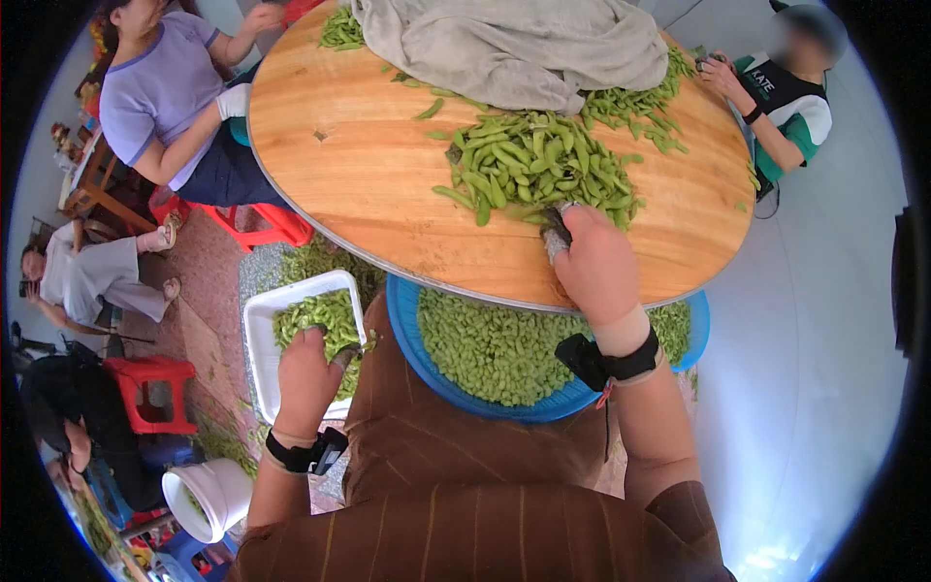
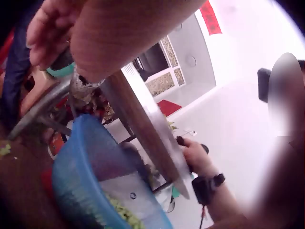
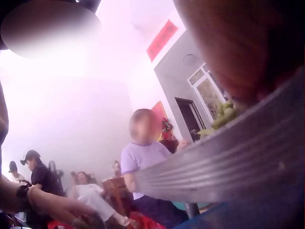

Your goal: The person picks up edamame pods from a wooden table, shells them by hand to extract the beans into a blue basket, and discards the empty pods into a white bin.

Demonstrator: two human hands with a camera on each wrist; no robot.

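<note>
**Green pods under your right hand, tray under your left**

Green pods (image 1: 533, 170) are lying in a loose heap on the round wooden table (image 1: 359, 184), just below a grey cloth (image 1: 524, 39). Your right hand (image 1: 596, 262) is resting at the heap's near edge, with taped fingertips (image 1: 555, 235) curling down onto the pods. Whether they are pinching one, I cannot tell. Your left hand (image 1: 305, 373) is dipping into the white tray (image 1: 260, 325) beside your knee, and its fingers are buried in green, so their grip is hidden too. A blue basin (image 1: 402, 310) of beans (image 1: 495, 349) is sitting under the table edge. The pods are looking light, slightly stiff and probably fuzzy rather than slippery. Taking one by its end, between thumb and forefinger, seems best, since squeezing the middle would likely pop it.
</note>
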